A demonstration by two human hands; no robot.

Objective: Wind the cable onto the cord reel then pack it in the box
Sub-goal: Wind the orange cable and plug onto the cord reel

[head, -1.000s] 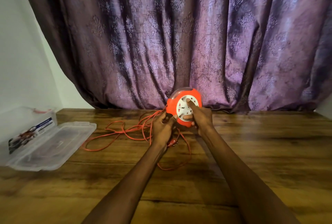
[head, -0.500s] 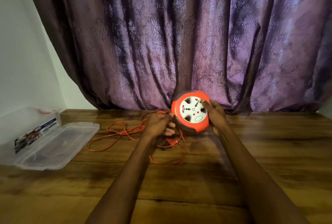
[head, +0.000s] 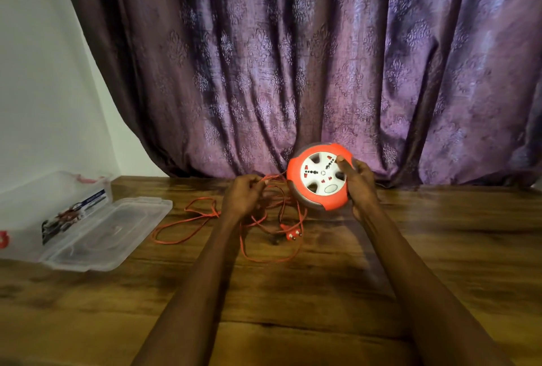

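Observation:
An orange cord reel point(head: 319, 178) with a white socket face stands on edge above the wooden table, its face turned toward me. My right hand point(head: 359, 182) grips its right rim, thumb on the white face. Just left of the reel, my left hand point(head: 245, 195) pinches the orange cable point(head: 187, 220). The rest of the cable lies in loose loops on the table in front of the reel, with its two-pin plug point(head: 293, 235) lying below the reel. A clear plastic box point(head: 52, 198) sits at the left with its lid point(head: 117, 227) folded open.
The wooden table point(head: 440, 263) runs across the whole view. A purple patterned curtain point(head: 293, 72) hangs right behind the reel. A white wall point(head: 44, 72) stands at the left behind the box, which carries a printed label.
The reel has moved right and turned so its face points at me. My left hand has slid left along the cable, and the plug now lies uncovered on the table.

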